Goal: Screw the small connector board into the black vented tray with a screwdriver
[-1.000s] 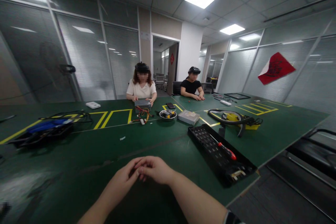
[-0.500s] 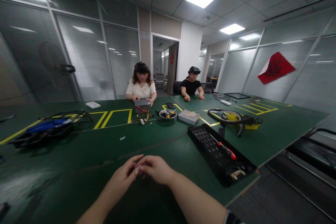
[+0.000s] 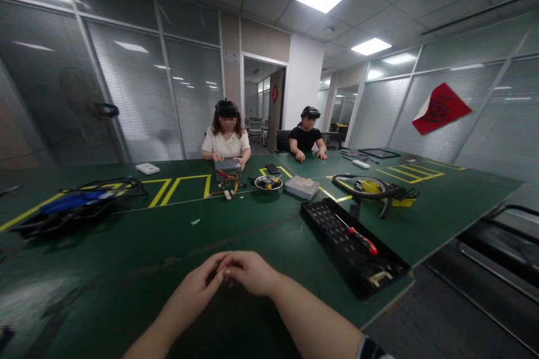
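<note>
Low over the front of the green table (image 3: 168,235), my left hand (image 3: 202,280) and my right hand (image 3: 250,275) meet at the fingertips. Their fingers are curled in and touch one another; no object shows between them. The palms and some fingertips are hidden. To the right of my right hand lies a long black tray-like casing (image 3: 337,247). A screwdriver (image 3: 364,241) with a red and black handle rests inside it. Neither hand touches the casing.
Across the table one person (image 3: 227,140) handles a grey metal box (image 3: 228,167) with coloured wires; another (image 3: 306,137) sits alongside. Further items include a metal bowl (image 3: 268,189) of small parts, a grey box (image 3: 301,187), a yellow-and-black cable tool (image 3: 374,188) and a blue-black bundle (image 3: 71,207).
My fingers have drawn slightly closer together, the left fingertips now lying nearer the right hand. The objects on the table have stayed in place.
</note>
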### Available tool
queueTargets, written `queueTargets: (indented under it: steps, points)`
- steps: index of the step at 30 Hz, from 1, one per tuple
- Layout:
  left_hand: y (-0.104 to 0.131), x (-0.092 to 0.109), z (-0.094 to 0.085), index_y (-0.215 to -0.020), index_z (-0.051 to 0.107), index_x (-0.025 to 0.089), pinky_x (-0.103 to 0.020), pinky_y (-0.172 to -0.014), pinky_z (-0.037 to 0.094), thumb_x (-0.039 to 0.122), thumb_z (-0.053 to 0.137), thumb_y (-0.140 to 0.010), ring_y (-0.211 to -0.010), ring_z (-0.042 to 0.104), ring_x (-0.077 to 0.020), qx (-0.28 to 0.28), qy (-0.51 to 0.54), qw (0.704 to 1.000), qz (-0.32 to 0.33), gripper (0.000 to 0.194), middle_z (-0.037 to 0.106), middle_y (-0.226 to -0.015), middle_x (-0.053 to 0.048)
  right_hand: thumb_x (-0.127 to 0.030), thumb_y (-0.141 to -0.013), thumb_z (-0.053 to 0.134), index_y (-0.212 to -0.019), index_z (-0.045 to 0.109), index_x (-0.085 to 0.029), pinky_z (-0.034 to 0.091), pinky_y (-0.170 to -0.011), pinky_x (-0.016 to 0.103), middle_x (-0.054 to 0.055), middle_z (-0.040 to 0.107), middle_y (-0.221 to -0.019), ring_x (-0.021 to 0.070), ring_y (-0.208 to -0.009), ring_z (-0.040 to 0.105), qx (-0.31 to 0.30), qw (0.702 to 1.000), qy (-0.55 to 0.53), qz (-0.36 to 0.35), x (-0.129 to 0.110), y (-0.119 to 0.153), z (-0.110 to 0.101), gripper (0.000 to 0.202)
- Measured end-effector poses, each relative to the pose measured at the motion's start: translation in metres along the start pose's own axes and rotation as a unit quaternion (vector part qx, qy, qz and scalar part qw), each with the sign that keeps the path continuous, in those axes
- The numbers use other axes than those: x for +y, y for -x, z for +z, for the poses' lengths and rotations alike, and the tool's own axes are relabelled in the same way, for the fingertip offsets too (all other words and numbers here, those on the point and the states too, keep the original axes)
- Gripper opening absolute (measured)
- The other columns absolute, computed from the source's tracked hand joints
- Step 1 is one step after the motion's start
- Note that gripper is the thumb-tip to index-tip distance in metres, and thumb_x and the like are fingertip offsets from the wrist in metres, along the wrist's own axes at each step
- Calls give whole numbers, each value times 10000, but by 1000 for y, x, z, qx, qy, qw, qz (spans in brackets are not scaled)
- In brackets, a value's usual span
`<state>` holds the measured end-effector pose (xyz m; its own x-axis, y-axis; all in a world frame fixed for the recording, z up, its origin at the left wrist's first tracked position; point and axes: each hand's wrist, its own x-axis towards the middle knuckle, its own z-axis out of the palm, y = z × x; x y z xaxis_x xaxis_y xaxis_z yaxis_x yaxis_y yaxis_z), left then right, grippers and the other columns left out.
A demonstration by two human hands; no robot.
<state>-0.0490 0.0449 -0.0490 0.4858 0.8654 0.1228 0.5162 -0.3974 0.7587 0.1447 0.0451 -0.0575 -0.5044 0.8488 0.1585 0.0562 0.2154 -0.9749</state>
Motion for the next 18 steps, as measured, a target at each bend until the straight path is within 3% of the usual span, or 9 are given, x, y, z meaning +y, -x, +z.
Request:
queueTargets:
  steps: [5, 8, 11, 14, 16, 18]
  points:
    - [0, 2, -1, -1372, 509, 211, -349, -978, 457, 443, 471, -945, -1132, 607, -240, -5, 21, 1000, 0, 487, 631, -1273, -84, -300, -952, 537, -1087, 650, -189, 527, -701, 230, 7, 669, -952, 98, -734, 629, 11, 995, 100, 18, -11, 4, 4, 208]
    - [0, 3, -1, -1390, 480, 191, -330, -894, 467, 404, 454, -947, -981, 632, -218, -11, 10, 1000, -8, 492, 670, -1073, -58, -283, -928, 582, -1096, 676, -240, 510, -797, 249, -9, 700, -974, 124, -850, 652, 54, 976, 209, 28, -29, 10, 4, 197]
    - [-2, 2, 0, -1427, 428, 172, -303, -755, 460, 441, 423, -955, -798, 611, -192, -21, -5, 999, -28, 543, 630, -880, -15, -287, -878, 638, -1110, 689, -284, 465, -918, 311, 6, 695, -1082, 177, -1005, 630, 131, 932, 335, 46, -56, 19, -4, 238]
    - [-3, 4, 0, -1444, 410, 196, -282, -731, 442, 470, 422, -953, -794, 601, -173, -19, -6, 999, -43, 562, 619, -896, -8, -300, -895, 589, -1198, 656, -287, 447, -966, 359, 33, 661, -1190, 217, -1087, 609, 211, 878, 422, 77, -87, 36, -20, 311]
    - [-1, 8, -1, -1435, 430, 212, -273, -735, 432, 438, 433, -947, -809, 603, -167, -7, -16, 999, -51, 538, 628, -904, -9, -332, -936, 491, -1265, 624, -246, 444, -977, 426, 84, 633, -1234, 272, -1123, 594, 261, 842, 460, 106, -103, 56, -33, 366]
    - [1, 13, -3, -1414, 462, 212, -267, -710, 422, 414, 434, -944, -804, 603, -165, -1, -30, 998, -55, 512, 639, -914, -19, -360, -951, 395, -1321, 581, -127, 432, -949, 539, 186, 586, -1272, 374, -1127, 573, 306, 806, 487, 140, -108, 86, -50, 475]
